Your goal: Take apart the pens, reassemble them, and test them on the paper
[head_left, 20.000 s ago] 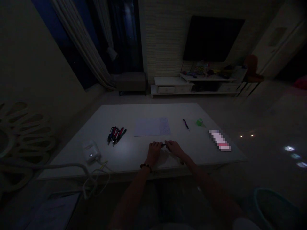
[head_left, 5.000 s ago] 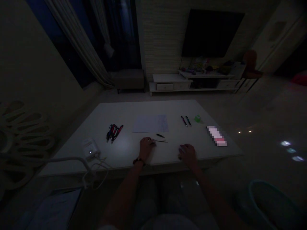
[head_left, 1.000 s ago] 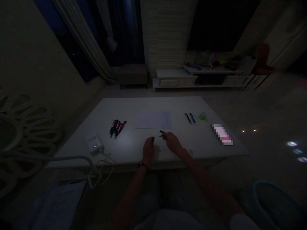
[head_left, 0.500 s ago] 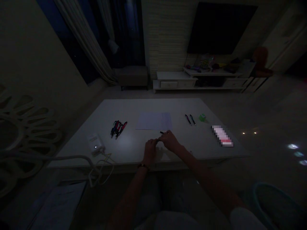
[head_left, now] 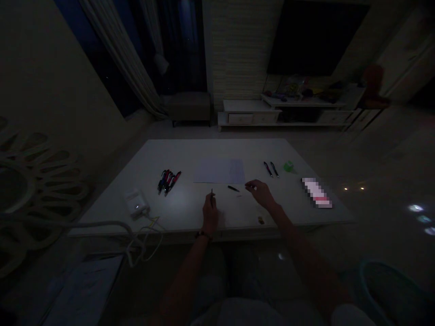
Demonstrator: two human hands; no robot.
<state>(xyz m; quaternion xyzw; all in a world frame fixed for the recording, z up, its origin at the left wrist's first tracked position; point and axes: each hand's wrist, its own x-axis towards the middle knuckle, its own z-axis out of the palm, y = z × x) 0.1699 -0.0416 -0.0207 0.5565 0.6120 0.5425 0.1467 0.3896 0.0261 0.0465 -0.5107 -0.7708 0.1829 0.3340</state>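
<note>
My left hand is closed around a thin dark pen part, which points up and away from me above the table's near side. My right hand is held to the right with thumb and fingertips pinched together; anything between them is too small and dark to make out. Between the two hands a dark pen barrel piece lies on the white table, just below the paper sheet. A tiny thin piece rests beside it. Nearer to me is a small brownish object.
Several pens lie bunched on the left, near a white box with cables. Two pens, a green object and a phone are on the right. A teal-rimmed basket stands beyond the table's right side.
My hands have moved apart, the right one going right. The dark barrel piece now lies on the table between them. My left hand keeps a thin pen part, now upright.
</note>
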